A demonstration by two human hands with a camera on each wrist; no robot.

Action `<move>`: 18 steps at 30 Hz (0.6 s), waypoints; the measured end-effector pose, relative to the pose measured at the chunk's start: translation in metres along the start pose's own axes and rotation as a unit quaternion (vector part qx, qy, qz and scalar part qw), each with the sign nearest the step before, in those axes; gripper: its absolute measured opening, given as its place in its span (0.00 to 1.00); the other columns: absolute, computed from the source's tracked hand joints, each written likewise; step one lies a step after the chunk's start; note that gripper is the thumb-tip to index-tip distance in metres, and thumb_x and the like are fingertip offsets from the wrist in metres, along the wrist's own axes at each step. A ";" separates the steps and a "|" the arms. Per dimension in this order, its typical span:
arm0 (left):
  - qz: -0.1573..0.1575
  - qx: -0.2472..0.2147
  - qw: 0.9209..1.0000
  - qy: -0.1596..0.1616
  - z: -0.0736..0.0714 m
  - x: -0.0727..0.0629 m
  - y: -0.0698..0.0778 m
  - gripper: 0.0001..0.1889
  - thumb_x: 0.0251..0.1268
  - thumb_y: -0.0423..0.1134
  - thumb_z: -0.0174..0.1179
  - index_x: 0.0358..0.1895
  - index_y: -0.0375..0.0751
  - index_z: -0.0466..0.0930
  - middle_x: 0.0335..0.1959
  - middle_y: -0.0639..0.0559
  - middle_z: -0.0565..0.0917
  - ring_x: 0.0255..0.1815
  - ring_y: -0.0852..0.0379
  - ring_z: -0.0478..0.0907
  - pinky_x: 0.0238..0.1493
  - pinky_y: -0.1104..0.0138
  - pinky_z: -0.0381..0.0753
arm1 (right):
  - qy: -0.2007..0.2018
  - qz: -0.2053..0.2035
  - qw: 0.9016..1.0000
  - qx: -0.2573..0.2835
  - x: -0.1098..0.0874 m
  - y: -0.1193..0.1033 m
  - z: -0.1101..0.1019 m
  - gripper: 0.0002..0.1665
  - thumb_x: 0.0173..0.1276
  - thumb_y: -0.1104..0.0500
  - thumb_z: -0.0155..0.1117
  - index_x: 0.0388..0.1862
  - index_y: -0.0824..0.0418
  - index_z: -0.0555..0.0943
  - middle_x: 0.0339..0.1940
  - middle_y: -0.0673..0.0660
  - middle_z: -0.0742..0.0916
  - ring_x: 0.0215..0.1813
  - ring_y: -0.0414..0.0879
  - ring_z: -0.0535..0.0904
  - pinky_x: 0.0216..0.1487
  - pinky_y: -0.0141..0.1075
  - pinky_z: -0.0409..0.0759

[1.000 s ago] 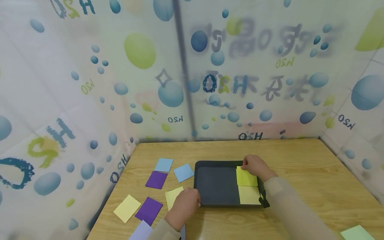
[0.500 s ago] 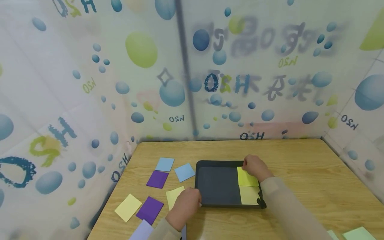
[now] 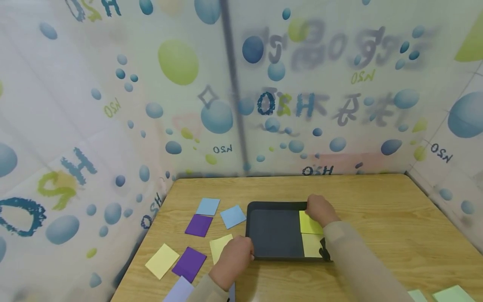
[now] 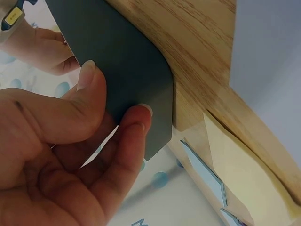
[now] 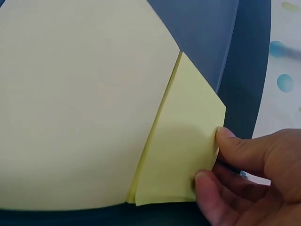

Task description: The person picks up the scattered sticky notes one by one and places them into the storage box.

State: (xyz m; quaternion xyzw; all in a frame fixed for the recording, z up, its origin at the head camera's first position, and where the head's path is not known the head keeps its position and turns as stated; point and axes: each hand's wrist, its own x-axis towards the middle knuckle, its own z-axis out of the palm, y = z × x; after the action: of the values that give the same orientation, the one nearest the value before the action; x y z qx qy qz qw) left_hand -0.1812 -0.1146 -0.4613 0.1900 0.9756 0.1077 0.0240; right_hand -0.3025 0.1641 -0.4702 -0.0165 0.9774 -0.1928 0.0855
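A black rectangular tray (image 3: 274,235) lies on the wooden table. My left hand (image 3: 234,256) holds its near-left corner; in the left wrist view, thumb and fingertips grip the dark wall (image 4: 136,61). My right hand (image 3: 321,211) is at the tray's far-right corner. In the right wrist view, its thumb and a finger pinch the edge of a bright yellow sticky note pad (image 5: 181,136). That pad lies inside the tray along the right side, just beyond a pale yellow sticky note pad (image 3: 312,246). The right hand covers the bright pad's outer corner.
Left of the tray lie blue notes (image 3: 232,216), purple notes (image 3: 198,225), pale yellow notes (image 3: 162,261) and a lilac note (image 3: 179,289). Pale green notes (image 3: 453,293) lie at the table's near right. A curtain (image 3: 211,75) printed with bubbles stands behind the table (image 3: 377,218).
My right hand stays at the far-right corner, its wrist and forearm shifting slightly left and hiding more of the tray's right side. The left hand, tray and both pads stay in place.
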 end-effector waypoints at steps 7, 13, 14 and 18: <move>0.006 -0.003 1.000 0.006 -0.001 0.000 0.000 0.04 0.53 0.31 0.75 0.26 0.44 0.90 0.26 0.55 0.88 0.29 0.58 0.85 0.28 0.70 0.82 | 0.006 0.017 1.000 -0.008 0.002 -0.002 0.002 0.11 0.66 0.67 0.66 0.44 0.74 0.83 0.39 0.65 0.88 0.32 0.49 0.77 0.34 0.41 0.78; 0.007 -0.004 1.000 0.011 0.000 0.000 -0.001 0.04 0.52 0.32 0.75 0.26 0.44 0.90 0.25 0.55 0.88 0.29 0.58 0.85 0.28 0.70 0.82 | 0.013 0.014 1.000 -0.006 0.002 -0.004 0.002 0.10 0.65 0.69 0.63 0.42 0.74 0.83 0.34 0.62 0.86 0.30 0.49 0.75 0.31 0.37 0.72; 0.008 -0.005 1.000 0.011 0.000 0.000 -0.001 0.04 0.52 0.32 0.75 0.26 0.44 0.90 0.25 0.55 0.88 0.29 0.58 0.85 0.28 0.70 0.82 | 0.013 0.015 1.000 -0.005 0.002 -0.004 0.002 0.10 0.65 0.69 0.63 0.42 0.75 0.83 0.34 0.62 0.86 0.30 0.50 0.75 0.31 0.37 0.72; 0.008 -0.005 1.000 0.009 0.001 0.000 -0.002 0.04 0.53 0.32 0.75 0.26 0.44 0.90 0.26 0.55 0.88 0.29 0.58 0.84 0.29 0.70 0.81 | 0.003 0.023 1.000 0.004 0.002 -0.004 0.003 0.10 0.65 0.69 0.63 0.43 0.75 0.83 0.33 0.61 0.86 0.31 0.50 0.75 0.32 0.38 0.73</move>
State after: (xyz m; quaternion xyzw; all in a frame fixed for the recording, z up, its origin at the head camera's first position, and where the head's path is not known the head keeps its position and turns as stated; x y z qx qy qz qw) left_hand -0.1819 -0.1162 -0.4625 0.1967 0.9736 0.1147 0.0150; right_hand -0.3037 0.1593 -0.4715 0.0069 0.9771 -0.1944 0.0868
